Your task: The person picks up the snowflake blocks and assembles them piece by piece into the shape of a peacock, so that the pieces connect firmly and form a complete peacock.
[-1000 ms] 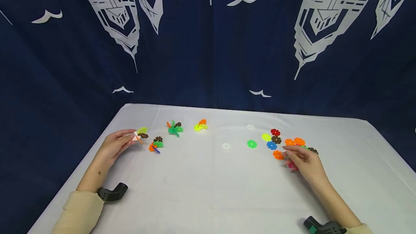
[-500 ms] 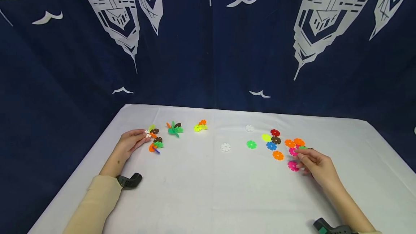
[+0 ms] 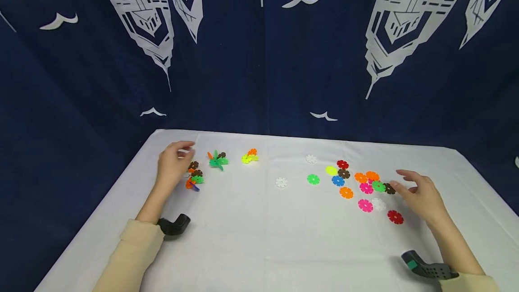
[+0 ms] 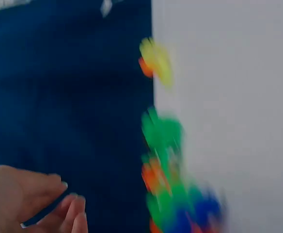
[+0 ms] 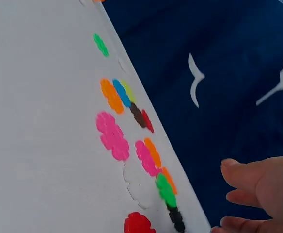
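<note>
My left hand [image 3: 173, 162] hovers at the table's left, holding nothing, its fingers loosely bent. Just right of it lie joined flower-shaped snap discs, one cluster with a brown disc [image 3: 193, 165] and another with a green disc [image 3: 197, 179]; the hand partly hides the nearer one. In the left wrist view the clusters are blurred. My right hand [image 3: 423, 197] is raised at the right, thumb and fingers apart, nothing between them. Nearest to it is a brown disc [image 3: 389, 188] beside a green one [image 5: 166, 190]. A red disc [image 3: 395, 217] lies flat below.
Farther back sit a green cluster [image 3: 219, 161] and a yellow-orange cluster [image 3: 250, 158]. Loose discs lie flat at the right, including a blue one [image 3: 338, 181], a pink one [image 3: 365, 205] and a white one [image 3: 281, 182]. A dark blue curtain [image 3: 243, 80] hangs behind the white-covered table.
My left hand has carried a cluster right, set it beside the others and let it go, then risen. My right hand has moved right and away from the loose discs, uncovering several.
</note>
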Action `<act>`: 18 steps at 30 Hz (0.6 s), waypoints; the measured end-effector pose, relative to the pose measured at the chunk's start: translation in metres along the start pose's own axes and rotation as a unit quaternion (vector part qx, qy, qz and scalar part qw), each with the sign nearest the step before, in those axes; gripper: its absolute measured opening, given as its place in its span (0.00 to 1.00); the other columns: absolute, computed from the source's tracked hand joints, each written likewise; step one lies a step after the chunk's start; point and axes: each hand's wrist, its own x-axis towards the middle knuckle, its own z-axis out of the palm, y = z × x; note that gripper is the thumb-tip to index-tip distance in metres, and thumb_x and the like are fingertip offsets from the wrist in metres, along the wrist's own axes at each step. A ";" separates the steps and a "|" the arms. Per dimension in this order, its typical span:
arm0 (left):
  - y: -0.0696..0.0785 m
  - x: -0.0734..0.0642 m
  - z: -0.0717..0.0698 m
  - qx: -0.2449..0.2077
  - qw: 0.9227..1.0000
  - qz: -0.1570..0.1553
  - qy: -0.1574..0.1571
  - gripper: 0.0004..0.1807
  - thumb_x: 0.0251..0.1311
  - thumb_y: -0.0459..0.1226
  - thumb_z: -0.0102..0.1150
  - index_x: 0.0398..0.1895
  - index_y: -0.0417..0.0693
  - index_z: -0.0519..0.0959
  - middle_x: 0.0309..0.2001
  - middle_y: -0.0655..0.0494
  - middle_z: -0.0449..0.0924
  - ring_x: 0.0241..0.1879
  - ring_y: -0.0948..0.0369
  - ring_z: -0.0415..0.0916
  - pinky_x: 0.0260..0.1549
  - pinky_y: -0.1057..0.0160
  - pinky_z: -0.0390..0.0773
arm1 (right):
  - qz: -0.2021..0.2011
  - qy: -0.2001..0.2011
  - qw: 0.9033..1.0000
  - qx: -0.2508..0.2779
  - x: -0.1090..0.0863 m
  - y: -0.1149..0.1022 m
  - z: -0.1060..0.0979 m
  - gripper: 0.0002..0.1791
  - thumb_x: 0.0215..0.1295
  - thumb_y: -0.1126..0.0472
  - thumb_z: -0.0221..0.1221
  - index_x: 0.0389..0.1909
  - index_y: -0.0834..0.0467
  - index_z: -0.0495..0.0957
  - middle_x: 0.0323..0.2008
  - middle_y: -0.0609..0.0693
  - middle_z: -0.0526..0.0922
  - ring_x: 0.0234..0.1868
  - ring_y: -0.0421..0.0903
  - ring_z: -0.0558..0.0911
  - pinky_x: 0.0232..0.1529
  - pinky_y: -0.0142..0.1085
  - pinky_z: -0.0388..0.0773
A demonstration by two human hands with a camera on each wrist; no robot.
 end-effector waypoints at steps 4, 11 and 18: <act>0.044 -0.001 0.044 -0.127 0.984 0.032 -0.119 0.14 0.58 0.30 0.59 0.48 0.36 0.79 0.39 0.45 0.80 0.38 0.52 0.78 0.36 0.60 0.78 | 0.011 -0.057 0.998 0.015 0.007 -0.005 0.001 0.38 0.66 0.45 0.53 0.61 0.73 0.60 0.52 0.76 0.61 0.49 0.71 0.64 0.44 0.65 0.68; 0.064 -0.013 0.138 -0.143 0.931 0.031 -0.334 0.25 0.52 0.34 0.68 0.55 0.40 0.76 0.42 0.48 0.77 0.33 0.62 0.73 0.31 0.68 0.74 | -0.009 -0.042 0.999 -0.010 0.004 -0.018 0.022 0.34 0.62 0.50 0.60 0.57 0.74 0.66 0.49 0.75 0.64 0.49 0.70 0.63 0.48 0.65 0.65; 0.072 -0.023 0.164 -0.050 0.913 0.126 -0.386 0.24 0.46 0.35 0.73 0.50 0.44 0.80 0.33 0.56 0.68 0.30 0.64 0.62 0.31 0.69 0.67 | -0.036 -0.062 0.997 -0.041 0.008 -0.032 0.025 0.31 0.55 0.52 0.66 0.52 0.69 0.71 0.42 0.70 0.68 0.43 0.66 0.69 0.41 0.61 0.71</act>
